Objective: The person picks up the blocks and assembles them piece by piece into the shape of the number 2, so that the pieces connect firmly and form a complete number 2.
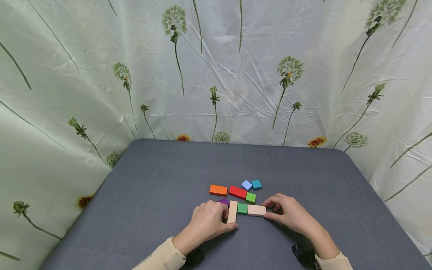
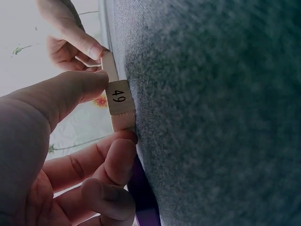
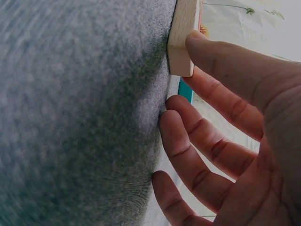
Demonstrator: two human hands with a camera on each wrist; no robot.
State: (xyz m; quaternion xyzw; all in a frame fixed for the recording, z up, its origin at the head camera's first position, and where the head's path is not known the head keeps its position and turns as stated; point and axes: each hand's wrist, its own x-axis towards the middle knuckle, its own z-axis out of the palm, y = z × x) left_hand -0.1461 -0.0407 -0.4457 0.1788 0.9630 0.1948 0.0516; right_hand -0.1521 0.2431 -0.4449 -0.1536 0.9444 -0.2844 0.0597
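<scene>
My left hand (image 1: pixel 208 220) pinches an upright-lying plain wooden block (image 1: pixel 232 212) between thumb and fingers. In the left wrist view, the number 49 is printed on the end of that wooden block (image 2: pixel 119 98). A dark green block (image 1: pixel 242 209) lies just to its right. Beyond the green one is a second plain wooden block (image 1: pixel 257 210), set crosswise in the row. My right hand (image 1: pixel 289 213) holds this block's right end between thumb and index finger, the other fingers loosely bent. The right wrist view shows the thumb against its edge (image 3: pixel 182 37).
Behind the row lie an orange block (image 1: pixel 218 190), a red block (image 1: pixel 237 192) and a light green block (image 1: pixel 251 197). Farther back are a light blue block (image 1: pixel 246 185) and a teal block (image 1: pixel 256 184). A purple block (image 1: pixel 224 201) is partly hidden by the left hand. A flowered curtain surrounds the grey table (image 1: pixel 162 180).
</scene>
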